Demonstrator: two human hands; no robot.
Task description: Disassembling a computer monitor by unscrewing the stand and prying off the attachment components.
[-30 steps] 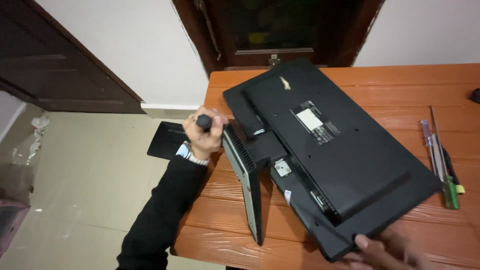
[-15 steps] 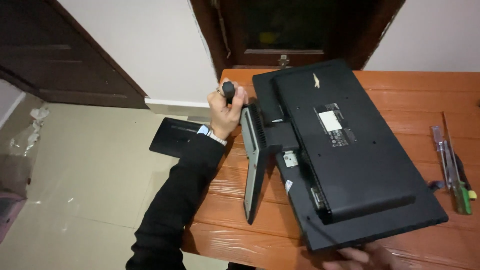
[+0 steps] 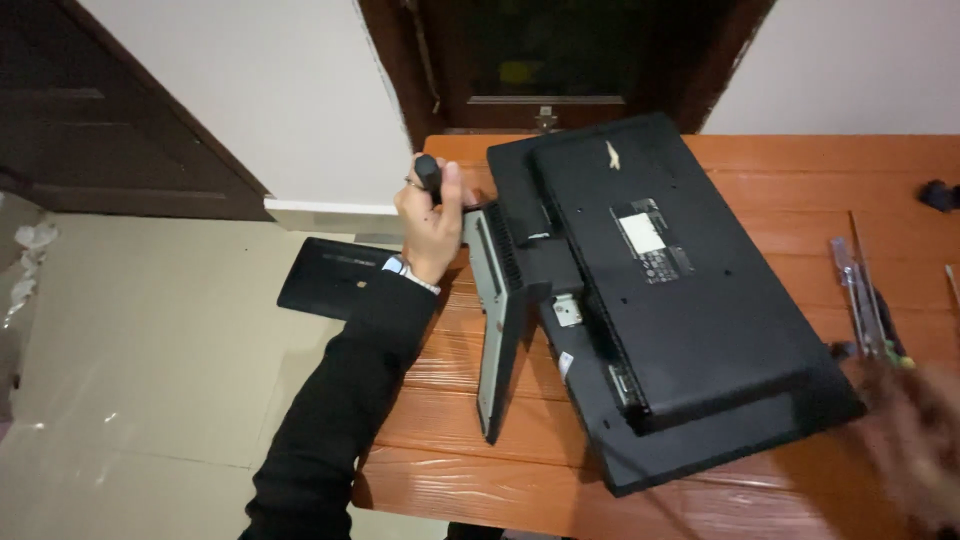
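Observation:
A black monitor (image 3: 690, 300) lies face down on an orange wooden table (image 3: 440, 400), its stand still attached. The stand's flat base (image 3: 497, 320) stands on edge at the monitor's left side. My left hand (image 3: 432, 222), in a black sleeve, grips a black screwdriver handle (image 3: 428, 176) right beside the top of that base. My right hand (image 3: 915, 440) is a blur at the lower right, off the monitor's near corner and just below several long tools (image 3: 865, 295). Whether it holds anything is lost in the blur.
A flat black panel (image 3: 335, 280) lies on the tiled floor (image 3: 150, 380) left of the table. A small dark object (image 3: 940, 193) sits at the table's right edge. A dark wooden door (image 3: 560, 60) stands behind the table.
My right hand has left the monitor's near corner and swung right toward the tools. My left hand keeps the screwdriver by the stand base.

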